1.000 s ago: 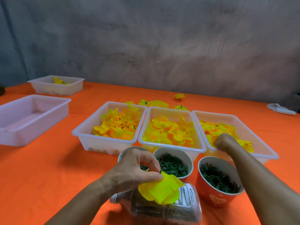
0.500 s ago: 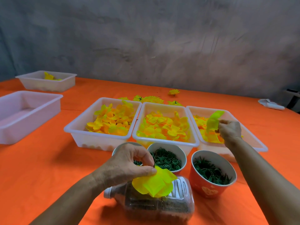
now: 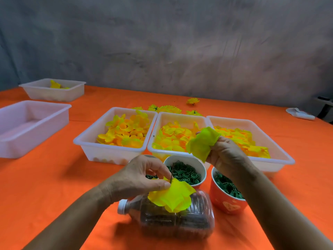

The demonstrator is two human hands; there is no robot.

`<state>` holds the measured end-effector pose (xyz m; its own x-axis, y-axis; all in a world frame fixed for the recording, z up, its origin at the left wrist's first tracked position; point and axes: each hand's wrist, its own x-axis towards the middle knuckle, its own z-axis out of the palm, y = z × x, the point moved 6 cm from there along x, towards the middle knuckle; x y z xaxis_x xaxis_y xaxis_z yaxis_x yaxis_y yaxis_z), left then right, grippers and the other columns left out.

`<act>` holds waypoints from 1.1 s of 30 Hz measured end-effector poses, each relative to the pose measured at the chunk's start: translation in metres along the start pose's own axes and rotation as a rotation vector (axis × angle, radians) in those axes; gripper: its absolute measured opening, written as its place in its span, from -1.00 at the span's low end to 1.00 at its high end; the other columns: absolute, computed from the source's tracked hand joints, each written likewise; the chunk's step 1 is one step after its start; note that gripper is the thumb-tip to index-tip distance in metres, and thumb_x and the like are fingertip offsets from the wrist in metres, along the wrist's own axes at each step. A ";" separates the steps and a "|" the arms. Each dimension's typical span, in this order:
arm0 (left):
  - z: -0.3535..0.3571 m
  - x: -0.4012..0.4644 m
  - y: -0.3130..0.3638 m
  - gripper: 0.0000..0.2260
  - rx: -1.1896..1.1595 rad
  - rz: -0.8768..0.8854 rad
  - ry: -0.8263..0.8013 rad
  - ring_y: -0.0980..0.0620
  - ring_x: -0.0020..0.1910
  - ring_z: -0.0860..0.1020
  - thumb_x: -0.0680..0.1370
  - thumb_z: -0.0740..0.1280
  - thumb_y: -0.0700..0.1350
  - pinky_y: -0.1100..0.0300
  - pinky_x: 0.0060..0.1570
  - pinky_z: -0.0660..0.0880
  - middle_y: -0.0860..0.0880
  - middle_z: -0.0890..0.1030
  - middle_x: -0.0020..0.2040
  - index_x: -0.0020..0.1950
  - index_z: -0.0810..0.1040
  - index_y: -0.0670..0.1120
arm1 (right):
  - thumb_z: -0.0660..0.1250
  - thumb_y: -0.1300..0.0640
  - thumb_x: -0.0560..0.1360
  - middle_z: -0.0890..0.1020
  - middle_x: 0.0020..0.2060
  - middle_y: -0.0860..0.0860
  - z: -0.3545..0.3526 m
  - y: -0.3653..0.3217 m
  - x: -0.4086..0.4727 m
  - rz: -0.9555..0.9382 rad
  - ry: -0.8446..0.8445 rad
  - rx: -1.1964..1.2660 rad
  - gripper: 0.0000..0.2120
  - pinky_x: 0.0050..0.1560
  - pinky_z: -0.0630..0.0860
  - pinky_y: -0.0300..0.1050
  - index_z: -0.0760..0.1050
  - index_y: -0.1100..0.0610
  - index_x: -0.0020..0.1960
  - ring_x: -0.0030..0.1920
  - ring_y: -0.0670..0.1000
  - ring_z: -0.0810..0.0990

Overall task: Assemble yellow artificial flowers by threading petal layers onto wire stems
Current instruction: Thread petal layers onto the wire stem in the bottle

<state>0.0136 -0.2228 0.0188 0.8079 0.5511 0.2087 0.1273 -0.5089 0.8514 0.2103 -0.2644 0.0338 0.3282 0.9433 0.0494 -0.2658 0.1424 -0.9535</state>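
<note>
My left hand (image 3: 142, 175) pinches a thin dark wire stem (image 3: 171, 175) with a yellow petal layer (image 3: 173, 196) threaded on it, above a lying plastic bottle (image 3: 182, 219). My right hand (image 3: 225, 154) grips a second yellow-green petal layer (image 3: 202, 143), held up in front of the middle tray (image 3: 180, 116). Both hands are a short gap apart. Three white trays hold loose yellow and orange petals: left tray (image 3: 91, 139), middle, and right tray (image 3: 281, 156).
Two white cups (image 3: 185, 159) and a red cup (image 3: 227, 202) hold green parts. Finished yellow flowers (image 3: 169, 109) lie behind the trays. An empty white tray (image 3: 34, 121) and another tray (image 3: 52, 89) sit at the left. A white object (image 3: 300, 113) lies far right.
My right hand has lifted a petal layer out of the right tray and brought it left and nearer, toward my left hand. The left hand has stayed over the bottle.
</note>
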 end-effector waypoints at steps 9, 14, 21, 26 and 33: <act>-0.029 0.016 0.008 -0.72 -0.283 -0.113 0.377 0.15 -0.21 0.60 0.33 0.41 0.08 0.34 -0.21 0.50 0.02 0.68 -0.21 -0.06 0.63 -0.06 | 0.70 0.04 -0.14 0.71 -0.23 0.12 0.049 0.008 -0.007 0.000 -0.261 0.162 -0.47 -0.23 0.64 -0.08 0.69 0.14 -0.21 -0.24 0.06 0.69; -0.020 0.027 0.004 -0.67 -0.575 -0.354 0.270 0.08 -0.36 0.61 0.18 0.46 0.08 0.20 -0.22 0.51 -0.02 0.64 -0.34 -0.22 0.57 -0.11 | 0.39 0.20 0.27 0.68 -0.33 0.05 0.065 0.007 -0.007 -0.023 -0.283 0.181 -0.87 -0.40 0.55 -0.23 0.70 0.10 -0.23 -0.38 -0.05 0.63; -0.026 0.024 0.000 -0.84 -0.901 -0.283 0.468 0.07 -0.45 0.54 0.20 0.44 -0.18 0.26 -0.42 0.51 -0.03 0.65 -0.36 -0.27 0.54 -0.06 | 0.22 0.14 0.52 0.63 0.05 0.20 0.063 0.019 -0.009 0.118 -0.174 0.241 -0.72 -0.11 0.57 0.00 0.52 0.22 0.18 -0.06 0.15 0.62; -0.032 0.022 0.001 -0.81 -0.873 -0.207 0.528 0.08 -0.41 0.54 0.21 0.44 -0.15 0.22 -0.35 0.50 0.00 0.63 -0.36 -0.23 0.52 -0.06 | 0.18 -0.26 0.41 0.66 0.01 0.11 0.058 0.016 -0.017 0.184 -0.173 0.261 -0.44 0.00 0.47 -0.01 0.54 0.15 0.16 -0.06 0.09 0.64; -0.025 0.022 0.010 -0.83 -0.855 -0.155 0.454 0.09 -0.45 0.56 0.25 0.43 -0.16 0.25 -0.39 0.54 -0.01 0.63 -0.37 -0.20 0.53 -0.09 | 0.43 0.20 0.25 0.70 -0.06 0.04 0.064 0.009 -0.017 0.062 -0.151 0.021 -0.66 0.02 0.49 -0.02 0.58 0.11 0.03 -0.08 0.02 0.67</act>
<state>0.0179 -0.1994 0.0443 0.4962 0.8647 0.0781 -0.3914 0.1425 0.9091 0.1446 -0.2598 0.0430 0.1707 0.9847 0.0363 -0.3007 0.0871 -0.9497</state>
